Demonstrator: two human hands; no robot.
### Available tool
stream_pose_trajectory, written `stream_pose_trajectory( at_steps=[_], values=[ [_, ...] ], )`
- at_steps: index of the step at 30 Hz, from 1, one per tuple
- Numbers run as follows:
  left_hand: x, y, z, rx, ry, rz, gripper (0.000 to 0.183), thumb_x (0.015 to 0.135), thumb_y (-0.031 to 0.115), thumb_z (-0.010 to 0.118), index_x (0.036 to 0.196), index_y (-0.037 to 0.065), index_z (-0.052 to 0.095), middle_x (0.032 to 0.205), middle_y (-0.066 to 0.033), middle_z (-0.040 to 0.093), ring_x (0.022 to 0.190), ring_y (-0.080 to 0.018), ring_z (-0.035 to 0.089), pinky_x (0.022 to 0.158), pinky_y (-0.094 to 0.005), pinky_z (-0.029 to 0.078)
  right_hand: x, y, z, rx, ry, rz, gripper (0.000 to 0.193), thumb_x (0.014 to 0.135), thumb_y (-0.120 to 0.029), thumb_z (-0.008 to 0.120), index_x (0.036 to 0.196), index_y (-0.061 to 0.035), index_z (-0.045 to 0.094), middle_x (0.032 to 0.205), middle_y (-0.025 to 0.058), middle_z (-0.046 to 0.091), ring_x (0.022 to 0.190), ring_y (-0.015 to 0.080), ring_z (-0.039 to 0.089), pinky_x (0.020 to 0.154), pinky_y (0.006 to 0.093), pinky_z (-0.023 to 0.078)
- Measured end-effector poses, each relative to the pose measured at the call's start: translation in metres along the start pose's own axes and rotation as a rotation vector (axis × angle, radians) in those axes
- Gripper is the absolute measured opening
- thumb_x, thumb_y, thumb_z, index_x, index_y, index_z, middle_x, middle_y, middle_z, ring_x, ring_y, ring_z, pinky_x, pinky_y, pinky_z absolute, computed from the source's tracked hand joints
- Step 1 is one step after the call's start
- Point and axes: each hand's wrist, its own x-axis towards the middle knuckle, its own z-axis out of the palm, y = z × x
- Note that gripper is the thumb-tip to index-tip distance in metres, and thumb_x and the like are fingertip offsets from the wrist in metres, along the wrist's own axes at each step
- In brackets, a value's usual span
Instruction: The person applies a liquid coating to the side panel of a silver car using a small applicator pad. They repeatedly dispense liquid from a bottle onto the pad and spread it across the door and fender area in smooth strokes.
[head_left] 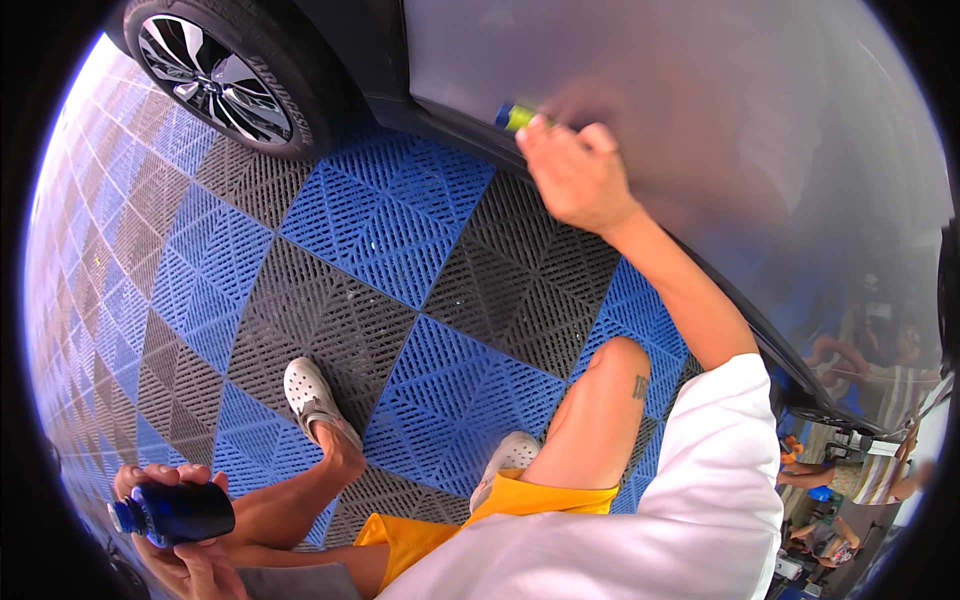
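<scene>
My right hand is raised to the lower part of a glossy grey car door. Its fingers close round a small applicator block, yellow-green with a dark blue end, held at the painted panel; the fingers cover part of it. Low at the left, my left hand grips a small dark blue bottle, tipped on its side with its neck to the left. The fingers wrap behind the bottle and the thumb lies along its front.
A car wheel with a black tyre stands at the upper left. Blue and dark grey slotted tiles cover the floor. A grey cloth-like piece lies by my thigh. Other people are at the far lower right.
</scene>
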Motion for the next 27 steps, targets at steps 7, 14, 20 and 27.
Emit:
stream_pose_trajectory(
  at_steps=[7, 14, 20, 27],
  values=[
    [-0.006, 0.001, -0.001, 0.048, 0.042, -0.017, 0.081, 0.104, 0.033, 0.07, 0.162, -0.004, 0.027, 0.149, -0.0184, 0.044, 0.135, -0.0343, 0.056, 0.11, -0.0517, 0.055, 0.049, 0.017, 0.007, -0.093, 0.178, 0.069, 0.016, 0.086, -0.008, 0.076, 0.093, 0.0059, 0.075, 0.098, 0.0121, 0.075, 0.079, 0.0159, 0.058, 0.072, 0.0344, 0.042],
    [0.0, -0.002, 0.002, 0.061, 0.032, 0.019, 0.081, 0.104, 0.034, 0.069, 0.162, -0.004, 0.027, 0.147, -0.019, 0.045, 0.133, -0.0349, 0.058, 0.109, -0.0522, 0.056, 0.024, -0.014, 0.033, 0.032, -0.017, -0.052, 0.011, 0.084, -0.009, 0.072, 0.081, 0.0018, 0.073, 0.085, 0.0071, 0.068, 0.085, 0.0185, 0.059, 0.08, 0.0348, 0.044],
    [-0.005, 0.003, 0.008, 0.034, 0.022, 0.003, 0.079, 0.104, 0.032, 0.069, 0.159, -0.005, 0.027, 0.144, -0.0187, 0.046, 0.131, -0.0355, 0.058, 0.107, -0.0517, 0.058, 0.071, 0.009, 0.036, -0.087, 0.201, 0.02, 0.011, 0.08, -0.012, 0.072, 0.079, -0.0004, 0.072, 0.093, 0.0052, 0.068, 0.089, 0.0186, 0.059, 0.082, 0.0361, 0.044],
    [-0.007, 0.005, 0.012, 0.027, 0.029, 0.004, 0.08, 0.104, 0.031, 0.069, 0.16, -0.005, 0.026, 0.144, -0.019, 0.045, 0.131, -0.0359, 0.057, 0.108, -0.0529, 0.057, 0.089, -0.005, 0.061, -0.044, 0.15, -0.077, 0.011, 0.075, -0.013, 0.069, 0.069, -0.0038, 0.068, 0.08, 0.0017, 0.062, 0.086, 0.0203, 0.056, 0.081, 0.0364, 0.043]
  ],
)
